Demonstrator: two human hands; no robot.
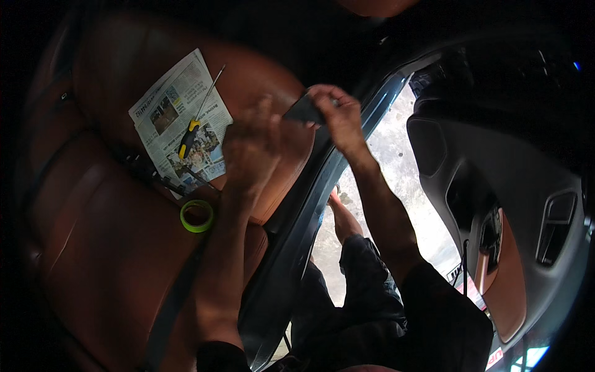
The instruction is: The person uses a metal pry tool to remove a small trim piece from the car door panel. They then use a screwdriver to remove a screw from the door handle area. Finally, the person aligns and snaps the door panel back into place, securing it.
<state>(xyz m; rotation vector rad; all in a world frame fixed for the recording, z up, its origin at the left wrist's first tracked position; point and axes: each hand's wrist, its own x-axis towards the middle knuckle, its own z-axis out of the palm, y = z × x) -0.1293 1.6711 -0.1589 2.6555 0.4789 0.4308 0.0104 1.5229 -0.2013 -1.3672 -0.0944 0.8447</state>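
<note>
Both forearms rise from the lower edge toward the brown leather car seat point(111, 248), which serves as landmark for everything else. Fingers first: the right hand point(338, 115) has its fingertips pinched on a small dark flat object point(305, 110), held in the air above the seat's outer edge, just beside the door sill point(310, 204); the pinch at one corner seems meant to leave the rest of the piece free for the other hand. The left hand point(251, 146) is blurred, fingers loosely curled, hovering over the seat just short of that object; whether it grips anything I cannot tell.

Further out, a sheet of newspaper point(176, 111) lies spread on the seat cushion, likely to spare the leather from tools. A screwdriver with a yellow and black handle point(193, 127) rests on it, shaft pointing away. A roll of green tape point(197, 216) lies flat on the bare leather near the paper's lower corner. Beyond the seat, the open car door point(496, 204) shows its dark inner panel.
</note>
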